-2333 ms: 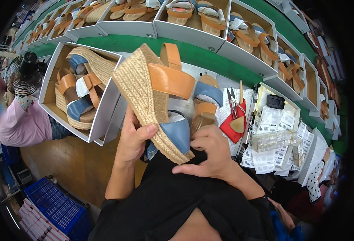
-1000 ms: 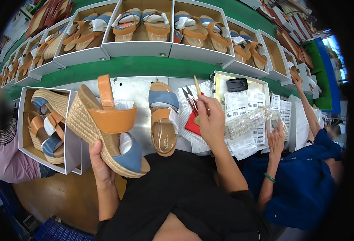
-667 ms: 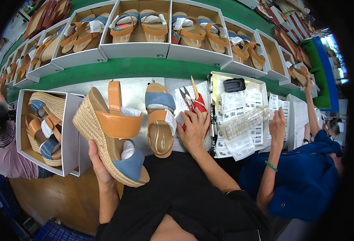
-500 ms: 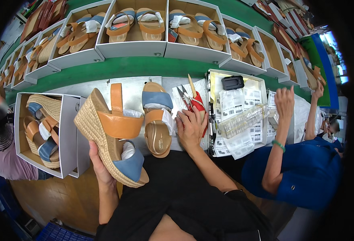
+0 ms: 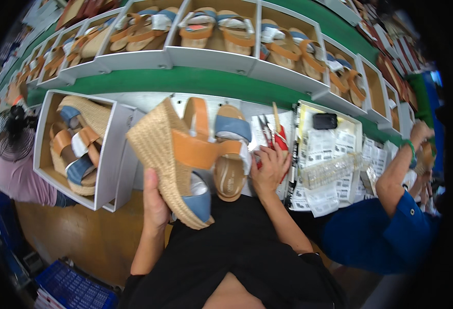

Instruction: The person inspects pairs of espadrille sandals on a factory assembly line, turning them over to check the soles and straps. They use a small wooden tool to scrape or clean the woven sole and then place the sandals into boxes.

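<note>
My left hand [image 5: 157, 198] is closed on the woven wedge sole of a sandal [image 5: 195, 149], raised and tilted in front of me. It has tan and blue straps with white tissue tucked under them. The matching sandal [image 5: 230, 177] lies behind it on the metal worktop, partly covered. My right hand [image 5: 270, 167] reaches over the handles of dark-bladed scissors [image 5: 265, 127] and a red-wrapped pointed tool [image 5: 281, 138]. Its fingers are bent and a little apart on these tools, which still lie on a printed sheet. The fingertips are partly hidden, and no lifted item shows in them.
On the left stands a white shoebox [image 5: 108, 159] holding a sandal pair. Right of the tools, a tray [image 5: 359, 135] holds label sheets, a banded clear bundle [image 5: 329, 171] and a black case [image 5: 324, 121]. Open shoeboxes [image 5: 206, 59] line the green surface. A co-worker's arm [image 5: 396, 167] is at right.
The view has shifted, so the worktop sits further right. My left hand has brought the sandal closer to the matching one, now overlapping it. My right hand stays at the tools. The co-worker's arm has lowered.
</note>
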Motion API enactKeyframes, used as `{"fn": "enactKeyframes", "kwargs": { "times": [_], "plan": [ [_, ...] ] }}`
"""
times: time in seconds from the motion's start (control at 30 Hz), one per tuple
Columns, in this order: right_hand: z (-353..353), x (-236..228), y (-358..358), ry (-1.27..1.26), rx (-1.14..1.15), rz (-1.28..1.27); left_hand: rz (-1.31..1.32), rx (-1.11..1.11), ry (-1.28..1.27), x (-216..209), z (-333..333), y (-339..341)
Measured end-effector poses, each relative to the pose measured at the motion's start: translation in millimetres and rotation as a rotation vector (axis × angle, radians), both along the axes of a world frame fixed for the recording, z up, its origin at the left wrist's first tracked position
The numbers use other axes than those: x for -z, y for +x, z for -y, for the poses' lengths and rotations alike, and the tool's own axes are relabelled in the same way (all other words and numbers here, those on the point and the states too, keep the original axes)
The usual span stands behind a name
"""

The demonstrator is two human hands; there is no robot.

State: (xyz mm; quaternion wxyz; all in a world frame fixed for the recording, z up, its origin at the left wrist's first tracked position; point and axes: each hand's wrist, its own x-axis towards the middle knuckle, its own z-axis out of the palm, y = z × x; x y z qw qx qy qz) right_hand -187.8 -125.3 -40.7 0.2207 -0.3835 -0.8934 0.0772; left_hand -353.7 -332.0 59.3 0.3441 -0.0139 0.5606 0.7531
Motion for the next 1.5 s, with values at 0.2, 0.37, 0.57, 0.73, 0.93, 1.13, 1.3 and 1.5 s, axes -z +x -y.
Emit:
{"fn": "enactKeyframes", "kwargs": {
  "times": [0.2, 0.37, 0.57, 0.73, 0.93, 1.13, 1.3, 1.5],
  "plan": [
    [0, -16, -2, -0.005, -0.006, -0.011, -0.177, 0.122, -0.004, -5, -6, -1],
    [13, -130, -43, -0.180, -0.554, -0.447, -0.326, 0.205, -0.142, -29, -10, 2],
    [45, -176, -75, -0.071, -0.868, -0.295, -0.456, 0.318, -0.252, -47, -11, 8],
    [47, -181, -67, -0.203, -0.886, -0.202, -0.431, 0.374, -0.227, -43, -6, 7],
    [37, -195, -52, -0.219, -0.956, -0.149, -0.280, 0.244, 0.017, -24, -3, 10],
    [14, -158, -26, -0.682, -0.409, -0.410, -0.121, 0.200, 0.096, -20, 0, 2],
    [29, -149, -27, -1.526, -0.343, -0.532, -0.538, -0.038, 0.205, -16, -2, -11],
    [27, -190, -69, -2.456, -0.598, -0.902, -0.366, 0.306, 0.376, -20, 1, -13]
  ]
}}
